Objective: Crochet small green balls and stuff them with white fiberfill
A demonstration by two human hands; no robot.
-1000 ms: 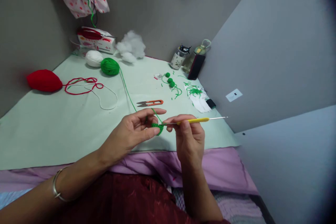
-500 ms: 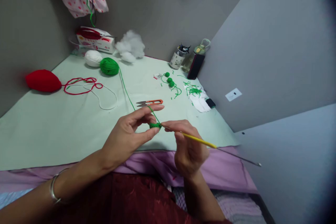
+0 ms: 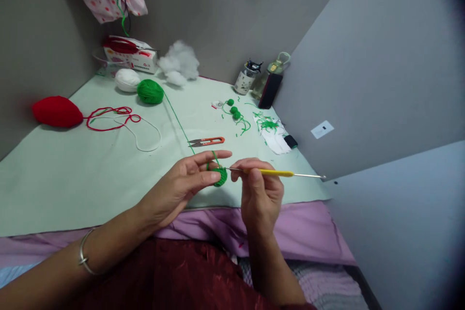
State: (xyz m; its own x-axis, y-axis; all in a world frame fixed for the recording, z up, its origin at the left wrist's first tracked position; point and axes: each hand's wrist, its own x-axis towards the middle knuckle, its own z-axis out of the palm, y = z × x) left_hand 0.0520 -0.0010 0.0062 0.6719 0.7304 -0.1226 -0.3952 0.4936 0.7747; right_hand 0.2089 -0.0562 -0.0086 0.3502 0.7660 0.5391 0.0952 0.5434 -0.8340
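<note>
Above the near edge of the pale green counter (image 3: 90, 184), the left hand (image 3: 181, 179) pinches a small round green crocheted piece (image 3: 221, 178); the right hand (image 3: 262, 191) grips a yellow-handled metal crochet hook (image 3: 278, 173), tip at the piece's top.

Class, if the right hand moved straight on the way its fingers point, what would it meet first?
The right hand would probably first meet the green crocheted piece held by the left hand, though depth is unclear.
</note>
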